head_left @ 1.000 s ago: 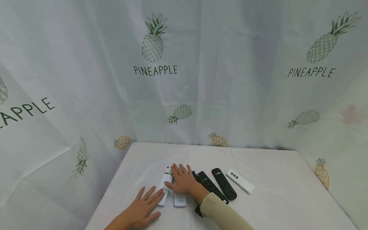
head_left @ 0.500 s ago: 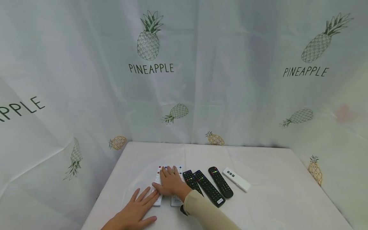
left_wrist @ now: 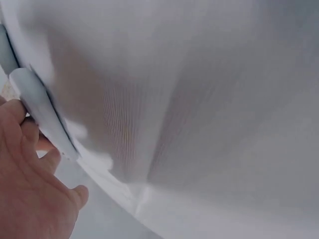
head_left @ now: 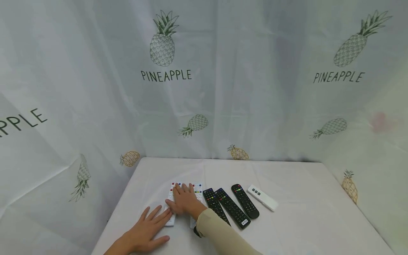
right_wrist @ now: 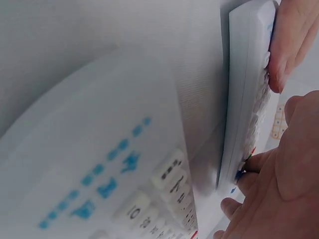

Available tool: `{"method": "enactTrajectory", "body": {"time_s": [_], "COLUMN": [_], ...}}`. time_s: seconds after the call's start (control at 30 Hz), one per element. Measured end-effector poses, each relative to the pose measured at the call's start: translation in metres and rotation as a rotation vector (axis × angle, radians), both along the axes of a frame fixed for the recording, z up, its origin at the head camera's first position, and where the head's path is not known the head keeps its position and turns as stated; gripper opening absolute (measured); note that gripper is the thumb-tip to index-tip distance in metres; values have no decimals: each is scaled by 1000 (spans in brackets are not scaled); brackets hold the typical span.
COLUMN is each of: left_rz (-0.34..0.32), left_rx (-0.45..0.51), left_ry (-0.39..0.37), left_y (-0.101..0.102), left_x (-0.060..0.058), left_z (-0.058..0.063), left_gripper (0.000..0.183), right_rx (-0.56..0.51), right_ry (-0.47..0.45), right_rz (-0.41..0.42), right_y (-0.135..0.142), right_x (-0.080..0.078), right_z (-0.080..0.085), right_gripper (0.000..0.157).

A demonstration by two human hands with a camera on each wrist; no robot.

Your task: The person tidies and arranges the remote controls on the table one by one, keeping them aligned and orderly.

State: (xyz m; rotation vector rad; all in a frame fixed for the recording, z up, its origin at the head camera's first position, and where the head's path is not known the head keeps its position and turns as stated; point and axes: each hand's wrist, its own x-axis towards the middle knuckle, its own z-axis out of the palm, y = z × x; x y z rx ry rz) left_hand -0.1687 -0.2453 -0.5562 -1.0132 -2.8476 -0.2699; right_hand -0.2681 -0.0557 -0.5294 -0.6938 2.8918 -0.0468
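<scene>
A white remote control with coloured buttons lies on the table, partly hidden by my hands. My left hand, palm down with fingers spread, has its fingertips at that remote's left edge. Across the same remote's upper part reaches my right hand, its fingers extended. Just to the right lies a second white remote, partly behind the right hand and forearm. In the left wrist view, the left hand's fingertips meet the side of a white remote. Blue lettering marks the near white remote in the right wrist view.
Two black remotes lie slanted beside the right sleeve, with a third black remote further right. A slim white remote with few buttons lies beyond them. A black rounded end shows under the sleeve. Pineapple-print curtain surrounds the table.
My right hand has shifted left across the white remotes. The leftmost white remote has slid a little left, away from the black ones. The head view has turned slightly right.
</scene>
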Motion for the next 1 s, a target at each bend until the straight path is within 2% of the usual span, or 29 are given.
{"method": "enactTrajectory", "body": {"time_s": [0.13, 0.3, 0.47, 0.73, 1.0], "left_rz": [7, 15, 31, 11, 27], "left_rx": [-2, 5, 13, 43, 30], "left_ry": [-54, -68, -104, -69, -129], "left_y": [-3, -6, -9, -12, -18], "left_x": [-3, -7, -7, -8, -11], "left_z": [3, 5, 7, 12, 8], "left_gripper": [69, 69, 70, 68, 70], "right_rx": [-6, -17, -51, -68, -67], "right_ry": [-35, -59, -59, -55, -71], "right_rz": [-18, -30, -27, -25, -35], "right_y": [-5, -10, -14, -18, -21], "right_x": [-4, -8, -8, -6, -5], "right_z": [-2, -6, -2, 2, 0], "right_gripper": [76, 76, 75, 77, 71]}}
